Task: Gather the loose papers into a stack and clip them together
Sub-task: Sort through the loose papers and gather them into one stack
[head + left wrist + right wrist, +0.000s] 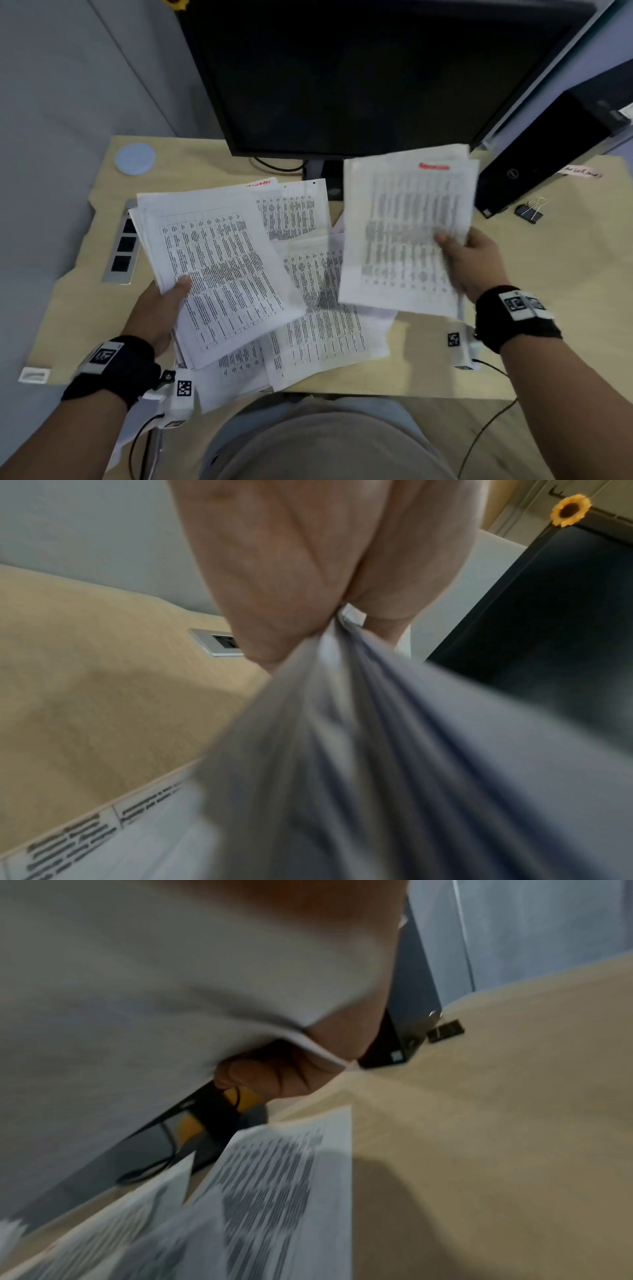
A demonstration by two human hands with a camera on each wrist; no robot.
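Note:
My left hand (164, 308) grips a bundle of printed sheets (219, 274) by its left edge, thumb on top, held above the desk; from the left wrist view the same bundle (377, 764) fans out blurred below the left hand (308, 588). My right hand (469, 260) holds a second bundle of sheets (404, 229) by its right edge, raised in front of the monitor; the right wrist view shows this bundle (154, 974) from below with fingers (270, 1074) under it. Loose papers (318, 308) lie spread on the desk between my hands. A black binder clip (529, 212) lies at the right.
A dark monitor (359, 75) stands at the back, its stand and cable behind the papers. A black computer case (548, 154) stands at the right. A socket strip (123, 246) is set in the wooden desk (548, 308) at the left, with a round blue coaster (134, 158) beyond.

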